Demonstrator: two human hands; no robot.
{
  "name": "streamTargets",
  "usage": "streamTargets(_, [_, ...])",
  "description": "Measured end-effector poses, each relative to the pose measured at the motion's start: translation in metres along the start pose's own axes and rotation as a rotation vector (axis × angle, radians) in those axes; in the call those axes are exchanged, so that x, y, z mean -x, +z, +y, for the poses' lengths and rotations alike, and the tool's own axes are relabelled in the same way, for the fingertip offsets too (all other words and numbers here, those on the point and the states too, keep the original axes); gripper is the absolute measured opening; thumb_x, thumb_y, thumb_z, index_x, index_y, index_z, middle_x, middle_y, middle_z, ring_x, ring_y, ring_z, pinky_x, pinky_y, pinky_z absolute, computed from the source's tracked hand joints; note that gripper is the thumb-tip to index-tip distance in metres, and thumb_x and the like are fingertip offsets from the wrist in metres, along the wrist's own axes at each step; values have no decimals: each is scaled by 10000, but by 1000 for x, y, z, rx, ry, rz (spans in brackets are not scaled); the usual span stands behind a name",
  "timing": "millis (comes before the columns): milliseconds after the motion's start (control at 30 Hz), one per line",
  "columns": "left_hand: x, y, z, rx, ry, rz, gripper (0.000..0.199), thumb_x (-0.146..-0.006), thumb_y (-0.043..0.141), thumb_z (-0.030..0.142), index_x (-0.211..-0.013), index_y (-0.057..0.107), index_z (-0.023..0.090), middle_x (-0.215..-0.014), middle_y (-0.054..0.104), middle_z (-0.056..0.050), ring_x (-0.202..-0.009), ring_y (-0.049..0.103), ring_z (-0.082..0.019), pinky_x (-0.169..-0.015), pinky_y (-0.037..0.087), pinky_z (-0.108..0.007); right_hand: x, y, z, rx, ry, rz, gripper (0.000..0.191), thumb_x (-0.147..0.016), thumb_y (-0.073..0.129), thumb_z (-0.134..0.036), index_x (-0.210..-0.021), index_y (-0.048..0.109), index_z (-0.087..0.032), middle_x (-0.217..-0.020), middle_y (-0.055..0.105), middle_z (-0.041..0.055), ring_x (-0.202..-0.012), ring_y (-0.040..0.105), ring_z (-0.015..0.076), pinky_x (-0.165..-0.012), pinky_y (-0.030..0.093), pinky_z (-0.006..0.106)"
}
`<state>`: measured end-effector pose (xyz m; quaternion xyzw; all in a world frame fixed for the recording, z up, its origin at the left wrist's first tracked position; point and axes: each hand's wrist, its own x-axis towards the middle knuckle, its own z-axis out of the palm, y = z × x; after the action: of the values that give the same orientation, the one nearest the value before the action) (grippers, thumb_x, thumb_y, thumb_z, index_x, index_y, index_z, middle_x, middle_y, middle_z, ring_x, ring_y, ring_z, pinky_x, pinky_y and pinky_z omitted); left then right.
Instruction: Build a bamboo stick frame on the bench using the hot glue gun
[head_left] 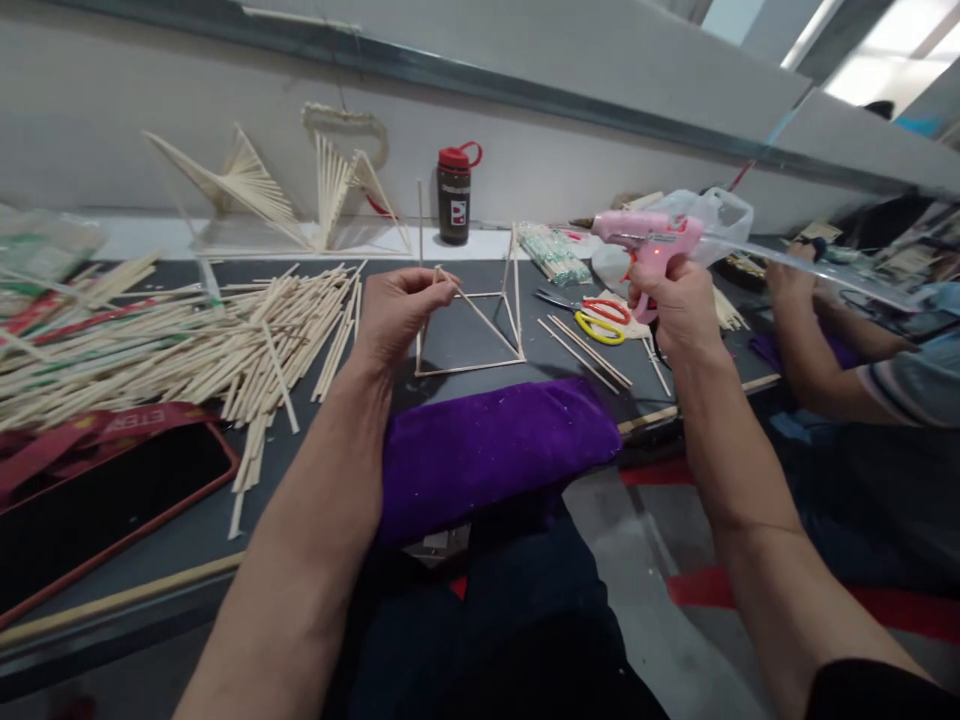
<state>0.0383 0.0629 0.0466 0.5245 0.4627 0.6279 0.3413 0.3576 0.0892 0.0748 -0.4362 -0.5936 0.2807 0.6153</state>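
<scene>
A frame of thin wooden sticks (472,369) stands on the dark table, with upright and slanting sticks joined to a base. My left hand (405,312) pinches the upper end of a slanting stick (487,325), whose lower end meets the frame's front right corner. In my right hand (684,300) is a pink glue gun (651,232), its nozzle pointing left above the table and a small orange light glowing on its side. A clear glue stick (810,268) sticks out of its back. The glue gun is apart from the frame.
A pile of loose sticks (247,345) covers the left side, near a phone (120,510). Scissors (600,322) and several sticks lie right of the frame. A bottle (454,195) and finished stick models (240,190) stand behind. Purple cloth (495,440) lies in front; another person's arms (817,330) are at right.
</scene>
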Motion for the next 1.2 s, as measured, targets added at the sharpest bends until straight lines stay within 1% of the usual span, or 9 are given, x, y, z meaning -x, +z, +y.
streamTargets(100, [0,0,1,-20,-1,12,36,-623,750,201,-640,770,225,-683,712,-14,-549,493,-99,-478,387,-242,-7,-23,16,74,135,11,302,-687,828,-405,-688,606,-201,-512,549,-44,-434,469,71,-412,367,204])
streamTargets(300, [1,1,4,-32,-8,22,47,-629,751,189,-635,770,232,-634,686,-7,-550,499,-100,-484,392,-250,-8,-35,47,178,581,-273,255,-658,844,-294,-687,636,-148,-507,596,-12,-433,491,73,-377,338,175])
streamTargets(500, [1,1,4,-22,1,15,55,-634,751,174,-637,765,227,-665,701,-9,-550,502,-97,-492,406,-256,-16,-32,69,220,632,-371,277,-685,831,-316,-667,614,-145,-518,601,-1,-431,528,80,-394,387,175])
streamTargets(633, [1,1,3,-29,13,19,48,-632,752,181,-625,755,228,-678,706,-8,-546,493,-92,-489,408,-250,-21,-30,70,467,642,-367,313,-755,778,-395,-649,613,-151,-509,602,23,-451,542,108,-420,389,205])
streamTargets(733, [1,2,2,-8,7,20,43,-619,754,183,-626,760,226,-676,706,-14,-541,479,-91,-471,384,-241,-21,-25,64,894,548,-413,375,-800,715,-499,-655,651,-159,-526,632,59,-570,635,188,-546,469,269])
streamTargets(867, [1,2,2,-11,0,13,30,-621,746,191,-631,757,217,-651,692,-14,-545,479,-94,-465,373,-231,-10,-11,42,1423,204,-339,454,-860,599,-538,-812,772,-121,-724,739,175,-881,717,338,-782,503,406])
streamTargets(933, [2,1,1,-22,5,9,22,-629,747,191,-636,749,213,-649,687,-12,-554,488,-96,-475,383,-230,0,4,27,1289,-12,-311,392,-900,557,-436,-951,795,-129,-924,775,181,-937,710,313,-811,495,399])
streamTargets(1000, [2,0,0,-37,14,6,21,-644,751,193,-650,746,212,-651,683,-10,-566,503,-100,-488,396,-232,10,29,12,967,-164,-423,317,-898,556,-349,-982,799,-164,-967,781,122,-894,699,246,-811,497,359])
streamTargets(1200, [2,-2,-4,-84,42,-25,41,-708,767,238,-689,739,216,-651,672,-5,-592,546,-114,-518,418,-243,22,123,-11,498,-380,-489,225,-878,615,-291,-984,781,-182,-961,753,50,-881,641,183,-867,489,351])
